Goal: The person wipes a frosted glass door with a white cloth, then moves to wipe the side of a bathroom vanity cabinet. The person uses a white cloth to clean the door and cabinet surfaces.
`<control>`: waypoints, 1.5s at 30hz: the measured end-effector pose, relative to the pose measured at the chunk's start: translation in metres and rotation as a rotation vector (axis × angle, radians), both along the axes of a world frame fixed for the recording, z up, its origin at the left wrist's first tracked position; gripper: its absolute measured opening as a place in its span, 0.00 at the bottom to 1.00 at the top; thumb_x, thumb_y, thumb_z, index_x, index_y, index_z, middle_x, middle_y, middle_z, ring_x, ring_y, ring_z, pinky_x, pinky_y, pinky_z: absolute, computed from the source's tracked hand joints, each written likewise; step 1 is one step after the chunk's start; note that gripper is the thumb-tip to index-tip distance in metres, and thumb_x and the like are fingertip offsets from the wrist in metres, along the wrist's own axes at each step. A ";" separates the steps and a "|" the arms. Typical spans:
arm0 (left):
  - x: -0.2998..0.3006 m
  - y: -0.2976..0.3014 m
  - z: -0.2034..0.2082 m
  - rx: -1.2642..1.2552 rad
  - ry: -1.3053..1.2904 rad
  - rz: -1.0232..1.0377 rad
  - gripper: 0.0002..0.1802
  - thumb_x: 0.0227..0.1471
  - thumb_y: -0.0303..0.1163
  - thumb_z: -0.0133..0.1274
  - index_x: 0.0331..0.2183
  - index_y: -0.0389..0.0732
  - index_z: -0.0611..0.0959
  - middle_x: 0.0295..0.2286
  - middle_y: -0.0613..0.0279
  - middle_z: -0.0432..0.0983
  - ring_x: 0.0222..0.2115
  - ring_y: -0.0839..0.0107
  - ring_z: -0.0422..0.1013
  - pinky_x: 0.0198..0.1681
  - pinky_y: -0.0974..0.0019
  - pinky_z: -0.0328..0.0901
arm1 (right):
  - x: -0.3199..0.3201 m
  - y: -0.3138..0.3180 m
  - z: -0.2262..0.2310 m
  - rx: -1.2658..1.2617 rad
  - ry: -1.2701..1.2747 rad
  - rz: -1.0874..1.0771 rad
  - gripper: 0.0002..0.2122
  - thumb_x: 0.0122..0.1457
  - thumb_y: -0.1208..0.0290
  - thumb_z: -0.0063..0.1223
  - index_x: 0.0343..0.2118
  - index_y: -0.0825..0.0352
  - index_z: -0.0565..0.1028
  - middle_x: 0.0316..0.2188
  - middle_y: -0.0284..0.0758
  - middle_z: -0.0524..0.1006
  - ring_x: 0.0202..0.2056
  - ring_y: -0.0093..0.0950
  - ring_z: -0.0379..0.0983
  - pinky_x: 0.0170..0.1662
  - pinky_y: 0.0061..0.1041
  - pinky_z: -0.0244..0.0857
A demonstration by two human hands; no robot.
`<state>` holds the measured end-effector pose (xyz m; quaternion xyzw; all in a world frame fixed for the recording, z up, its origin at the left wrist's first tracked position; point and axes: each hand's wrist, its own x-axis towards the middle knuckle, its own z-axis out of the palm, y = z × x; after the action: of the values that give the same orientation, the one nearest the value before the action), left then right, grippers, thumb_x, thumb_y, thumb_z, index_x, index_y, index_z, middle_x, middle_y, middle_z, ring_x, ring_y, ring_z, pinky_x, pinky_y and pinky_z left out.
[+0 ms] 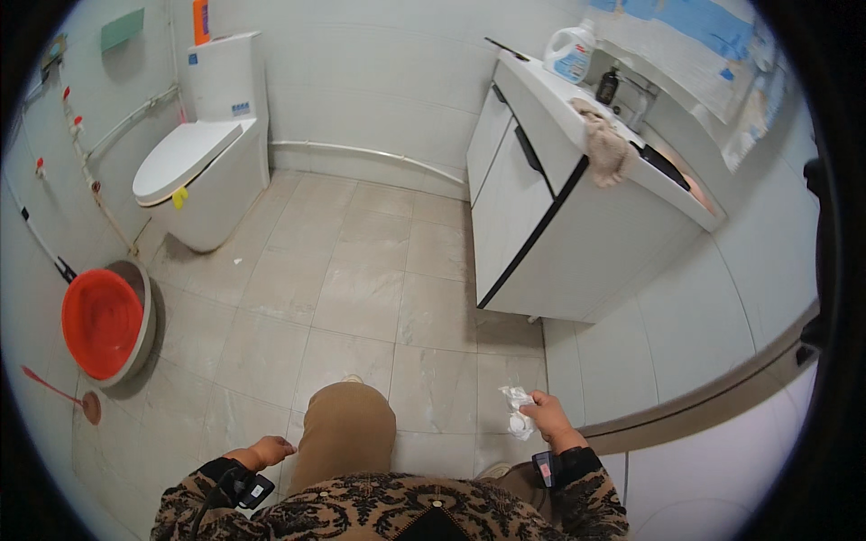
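Right grip [547, 417] pinching a crumpled white wad [517, 415] by its right side, most of it protruding leftward

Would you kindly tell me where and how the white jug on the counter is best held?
Take the white jug by its looped handle, probably from the left: it stands upright, with that handle on its left, away from the dark bottle.
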<state>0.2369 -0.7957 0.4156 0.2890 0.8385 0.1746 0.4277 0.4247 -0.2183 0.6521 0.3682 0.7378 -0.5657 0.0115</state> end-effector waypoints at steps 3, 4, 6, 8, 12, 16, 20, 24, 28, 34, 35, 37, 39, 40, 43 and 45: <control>0.018 -0.002 -0.035 -0.024 -0.095 -0.106 0.21 0.54 0.41 0.53 0.46 0.40 0.81 0.44 0.54 0.77 0.44 0.56 0.72 0.48 0.59 0.67 | -0.020 0.017 0.011 0.162 -0.140 0.171 0.07 0.51 0.78 0.56 0.33 0.72 0.77 0.26 0.32 0.76 0.28 0.22 0.70 0.35 0.25 0.65; 0.021 0.001 -0.041 0.021 -0.040 -0.208 0.22 0.54 0.44 0.54 0.46 0.40 0.81 0.43 0.53 0.77 0.44 0.55 0.72 0.48 0.58 0.66 | -0.030 0.026 0.005 0.178 -0.192 0.219 0.07 0.51 0.78 0.56 0.34 0.72 0.77 0.26 0.32 0.76 0.29 0.23 0.70 0.35 0.25 0.65; 0.028 0.007 -0.044 0.043 -0.132 -0.173 0.24 0.53 0.47 0.56 0.45 0.40 0.81 0.42 0.53 0.78 0.43 0.55 0.72 0.48 0.57 0.65 | -0.047 0.047 -0.017 0.174 -0.263 0.323 0.08 0.51 0.77 0.57 0.34 0.72 0.77 0.27 0.33 0.77 0.29 0.23 0.71 0.35 0.25 0.66; 0.035 0.011 -0.038 -0.027 -0.279 -0.096 0.24 0.53 0.47 0.56 0.45 0.40 0.81 0.42 0.53 0.78 0.43 0.55 0.72 0.48 0.56 0.65 | -0.067 0.070 -0.051 0.160 -0.347 0.393 0.08 0.52 0.77 0.57 0.35 0.72 0.77 0.27 0.34 0.77 0.29 0.24 0.72 0.34 0.25 0.66; 0.061 0.006 -0.016 -0.148 -0.507 0.050 0.24 0.52 0.48 0.57 0.45 0.41 0.82 0.41 0.53 0.78 0.42 0.55 0.73 0.47 0.56 0.65 | -0.092 0.097 -0.105 0.024 -0.470 0.422 0.08 0.52 0.76 0.58 0.35 0.71 0.77 0.26 0.32 0.77 0.29 0.22 0.71 0.34 0.26 0.67; 0.095 0.001 0.011 -0.176 -0.693 0.181 0.25 0.51 0.49 0.58 0.45 0.42 0.82 0.40 0.53 0.78 0.42 0.55 0.73 0.47 0.56 0.65 | -0.102 0.101 -0.117 -0.046 -0.621 0.465 0.08 0.51 0.76 0.58 0.35 0.70 0.77 0.27 0.31 0.77 0.29 0.22 0.71 0.35 0.25 0.67; 0.113 0.002 0.043 -0.186 -0.852 0.308 0.25 0.50 0.49 0.58 0.45 0.42 0.82 0.40 0.53 0.79 0.41 0.55 0.73 0.46 0.56 0.65 | -0.118 0.091 -0.105 -0.045 -0.731 0.583 0.11 0.50 0.77 0.57 0.38 0.71 0.77 0.29 0.30 0.77 0.30 0.22 0.71 0.35 0.23 0.65; 0.120 0.004 0.074 -0.186 -0.965 0.393 0.25 0.49 0.50 0.59 0.44 0.43 0.82 0.39 0.52 0.79 0.41 0.55 0.73 0.46 0.55 0.65 | -0.128 0.076 -0.091 -0.039 -0.875 0.578 0.11 0.50 0.75 0.57 0.38 0.71 0.77 0.29 0.34 0.78 0.32 0.23 0.72 0.37 0.23 0.66; 0.128 0.005 0.098 -0.202 -1.041 0.460 0.25 0.49 0.51 0.60 0.44 0.44 0.82 0.38 0.52 0.79 0.40 0.55 0.73 0.45 0.55 0.65 | -0.122 0.066 -0.088 -0.031 -0.976 0.634 0.13 0.50 0.73 0.58 0.38 0.72 0.76 0.30 0.39 0.79 0.32 0.26 0.74 0.37 0.26 0.67; 0.133 0.003 0.130 -0.211 -1.097 0.563 0.26 0.48 0.51 0.61 0.44 0.45 0.83 0.37 0.52 0.79 0.39 0.56 0.73 0.45 0.55 0.65 | -0.124 0.069 -0.093 0.031 -1.049 0.801 0.13 0.50 0.72 0.58 0.39 0.71 0.76 0.30 0.41 0.79 0.32 0.30 0.75 0.38 0.28 0.68; 0.133 0.002 0.134 -0.214 -1.105 0.578 0.26 0.47 0.52 0.61 0.44 0.45 0.83 0.37 0.52 0.79 0.39 0.56 0.73 0.45 0.55 0.65 | -0.127 0.069 -0.093 0.003 -1.030 0.779 0.13 0.50 0.72 0.57 0.39 0.71 0.76 0.30 0.41 0.79 0.32 0.29 0.75 0.37 0.28 0.68; 0.132 0.000 0.141 -0.206 -1.122 0.610 0.26 0.47 0.52 0.61 0.43 0.45 0.83 0.36 0.52 0.79 0.39 0.56 0.73 0.44 0.55 0.65 | -0.135 0.066 -0.094 -0.027 -0.982 0.745 0.12 0.50 0.73 0.57 0.39 0.71 0.77 0.29 0.40 0.79 0.31 0.27 0.74 0.37 0.27 0.67; 0.129 0.000 0.147 -0.201 -1.137 0.630 0.26 0.47 0.52 0.62 0.43 0.46 0.83 0.36 0.52 0.79 0.39 0.56 0.73 0.44 0.54 0.65 | -0.143 0.057 -0.094 -0.025 -0.955 0.713 0.12 0.50 0.74 0.57 0.38 0.71 0.77 0.29 0.39 0.79 0.30 0.26 0.74 0.37 0.25 0.67; 0.126 0.000 0.150 -0.196 -1.149 0.648 0.26 0.46 0.52 0.62 0.43 0.46 0.83 0.36 0.52 0.79 0.38 0.56 0.73 0.44 0.54 0.65 | -0.148 0.051 -0.093 -0.079 -0.954 0.643 0.12 0.50 0.74 0.56 0.38 0.72 0.77 0.30 0.38 0.79 0.30 0.25 0.73 0.36 0.25 0.67; 0.105 0.003 0.158 -0.135 -1.182 0.748 0.27 0.46 0.53 0.62 0.43 0.46 0.83 0.35 0.52 0.80 0.38 0.56 0.73 0.44 0.54 0.65 | -0.168 0.025 -0.086 -0.237 -0.997 0.433 0.12 0.51 0.76 0.55 0.38 0.73 0.77 0.30 0.36 0.79 0.30 0.24 0.73 0.36 0.24 0.67; 0.078 0.006 0.163 -0.256 -1.137 0.633 0.27 0.45 0.53 0.63 0.43 0.47 0.83 0.35 0.52 0.80 0.38 0.56 0.73 0.43 0.54 0.65 | -0.186 0.004 -0.067 -0.386 -0.988 0.297 0.11 0.51 0.77 0.55 0.39 0.74 0.76 0.31 0.35 0.79 0.31 0.24 0.73 0.36 0.24 0.67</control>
<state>0.3153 -0.7896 0.5782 -0.1617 0.5407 0.3162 0.7626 0.2383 -0.2145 0.5856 0.4729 0.5715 -0.4431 0.5034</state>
